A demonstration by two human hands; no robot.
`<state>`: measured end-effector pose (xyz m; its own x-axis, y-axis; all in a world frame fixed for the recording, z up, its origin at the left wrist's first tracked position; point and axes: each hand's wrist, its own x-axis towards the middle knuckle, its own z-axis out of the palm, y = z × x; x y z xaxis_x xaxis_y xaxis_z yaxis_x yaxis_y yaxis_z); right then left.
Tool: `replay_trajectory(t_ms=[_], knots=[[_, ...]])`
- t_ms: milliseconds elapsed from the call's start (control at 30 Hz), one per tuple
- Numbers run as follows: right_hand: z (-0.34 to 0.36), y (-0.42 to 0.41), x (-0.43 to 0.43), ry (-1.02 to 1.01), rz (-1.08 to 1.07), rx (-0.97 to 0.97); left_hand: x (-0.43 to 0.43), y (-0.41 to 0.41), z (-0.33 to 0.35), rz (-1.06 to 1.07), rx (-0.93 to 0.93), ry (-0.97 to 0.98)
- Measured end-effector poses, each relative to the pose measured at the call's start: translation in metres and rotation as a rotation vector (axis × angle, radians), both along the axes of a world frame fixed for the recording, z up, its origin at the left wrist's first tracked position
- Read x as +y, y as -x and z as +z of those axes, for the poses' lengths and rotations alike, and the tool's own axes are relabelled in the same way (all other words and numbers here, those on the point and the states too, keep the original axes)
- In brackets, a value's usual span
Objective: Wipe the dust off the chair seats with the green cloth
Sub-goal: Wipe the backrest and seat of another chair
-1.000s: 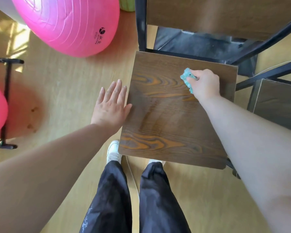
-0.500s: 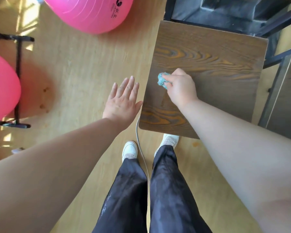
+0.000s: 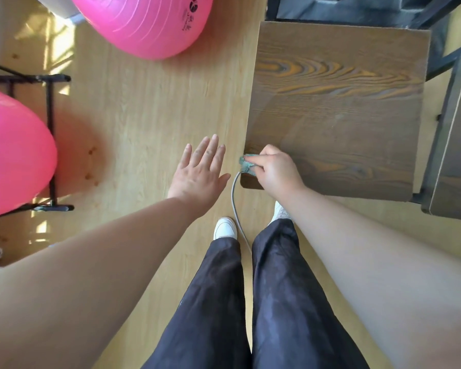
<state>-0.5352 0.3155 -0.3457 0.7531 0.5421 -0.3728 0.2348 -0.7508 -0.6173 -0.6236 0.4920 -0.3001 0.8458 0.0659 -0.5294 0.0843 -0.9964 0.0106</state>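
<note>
Lying bunched at the near left corner of the chair seat (image 3: 336, 115), the green cloth (image 3: 246, 165) is clenched in the curled fingers of the right hand (image 3: 274, 170). The left hand (image 3: 200, 174) is held flat over the floor (image 3: 144, 115) just beside that corner, fingers straight, nothing grasped. A second seat (image 3: 455, 145) is seen just beyond the right edge.

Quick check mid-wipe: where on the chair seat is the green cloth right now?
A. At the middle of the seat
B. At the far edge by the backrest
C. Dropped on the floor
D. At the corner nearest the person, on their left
D: the right hand grips the green cloth right at the near-left corner of the chair seat.
</note>
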Motion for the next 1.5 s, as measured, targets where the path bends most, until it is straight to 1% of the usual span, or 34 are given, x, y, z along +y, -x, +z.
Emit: replay_trajectory(t_ms=[100, 200, 433, 533, 633, 733, 867, 1000, 1100, 1200, 1500], knots=[[0.01, -0.01, -0.013, -0.073, -0.126, -0.015, -0.009, -0.012, 0.003, -0.041, -0.011, 0.0], [0.019, -0.029, -0.045, -0.089, -0.263, -0.023, -0.023, -0.032, 0.001, -0.068, -0.037, 0.006], [0.026, -0.098, -0.162, 0.067, -0.622, -0.05, -0.071, -0.096, -0.008, -0.092, -0.088, 0.039], [0.028, -0.131, -0.201, 0.103, -0.739, -0.1, -0.088, -0.12, -0.013, -0.113, -0.096, 0.034], [0.029, -0.158, -0.22, 0.099, -0.812, -0.141, -0.099, -0.139, -0.016, -0.125, -0.099, 0.03], [0.025, -0.176, -0.224, 0.075, -0.828, -0.141, -0.103, -0.152, -0.019, -0.131, -0.107, 0.011], [0.012, -0.186, -0.212, 0.095, -0.804, -0.112, -0.1, -0.161, -0.022, -0.12, -0.114, -0.012], [0.003, -0.181, -0.19, 0.092, -0.906, -0.08, -0.09, -0.159, -0.023, -0.102, -0.109, -0.029], [-0.001, -0.169, -0.159, 0.1, -0.8, -0.121, -0.081, -0.152, -0.023, -0.091, -0.098, -0.04], [-0.003, -0.15, -0.127, 0.076, -0.684, -0.105, -0.073, -0.138, -0.022, -0.082, -0.084, -0.056], [-0.006, -0.074, -0.071, 0.012, -0.503, -0.057, -0.059, -0.079, -0.011, -0.07, -0.057, -0.012]])
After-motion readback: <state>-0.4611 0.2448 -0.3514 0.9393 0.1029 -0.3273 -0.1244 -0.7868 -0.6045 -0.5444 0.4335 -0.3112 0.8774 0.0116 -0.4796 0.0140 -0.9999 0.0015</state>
